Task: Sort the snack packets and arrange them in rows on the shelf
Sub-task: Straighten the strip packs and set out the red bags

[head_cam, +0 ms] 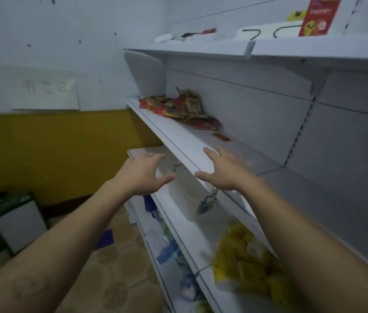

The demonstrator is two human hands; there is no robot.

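Two hands, head view: both are seen empty at mid-frame, stretched up toward the middle shelf.
Left hand: the fingers are spread and lightly bent, and nothing is held. It hangs just left of the shelf's front edge, apart from it.
Right hand: the fingers are stretched out and fanned, and nothing is pinched. It lies over the front edge; whether the board is touched cannot be told.
Red packets: a loose, mixed heap is piled at the far end of the shelf, above the centre of the frame, well apart from both hands.
Lone packet: one flat red packet lies by itself between the heap and the right hand, near the back panel.
Yellow packets: a second heap is seen on the lower shelf, at lower right, partly hidden by the right forearm.
Step in hand: a reach for the red heap is judged likely, since no row is laid yet.
Done well: the heap should be drawn along the board onto the bare stretch, not lifted whole. Kinds should be parted by print first. They should then be laid flat with edges aligned, from the back panel forward.
Risk: slick foil packets may be swept over the front lip if moved too fast.
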